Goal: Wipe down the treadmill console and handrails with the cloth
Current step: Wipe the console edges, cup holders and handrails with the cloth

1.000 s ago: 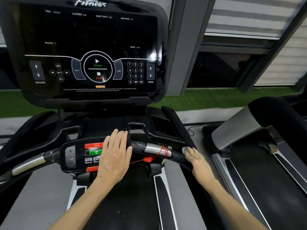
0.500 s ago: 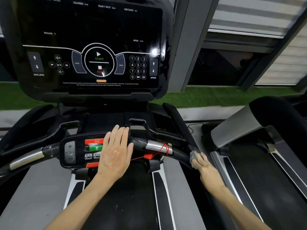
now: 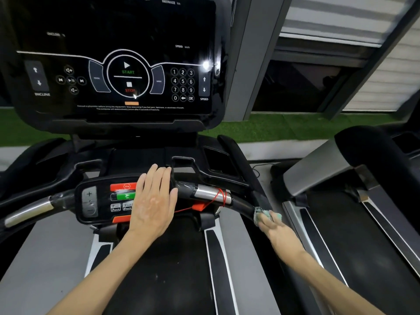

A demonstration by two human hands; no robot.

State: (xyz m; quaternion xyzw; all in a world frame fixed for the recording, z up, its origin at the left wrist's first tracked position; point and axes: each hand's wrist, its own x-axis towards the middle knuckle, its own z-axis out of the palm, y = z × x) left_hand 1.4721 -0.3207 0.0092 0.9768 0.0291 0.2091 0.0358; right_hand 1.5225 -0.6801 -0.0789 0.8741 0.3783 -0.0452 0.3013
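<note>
Wiped right handrail (image 3: pixel 244 204) with cloth (image 3: pixel 261 214) gripped in curled right hand (image 3: pixel 276 230) fingers, left hand (image 3: pixel 153 205) flat, empty, on control pad (image 3: pixel 102 198); next stroke judged needed farther down rail.

Left hand (image 3: pixel 152 205) on control panel (image 3: pixel 100 201), cloth (image 3: pixel 261 214) on right handrail (image 3: pixel 243 204)

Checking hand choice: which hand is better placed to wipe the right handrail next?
Right. The right hand holds the cloth against the handrail; the left hand lies flat on the control panel.
</note>
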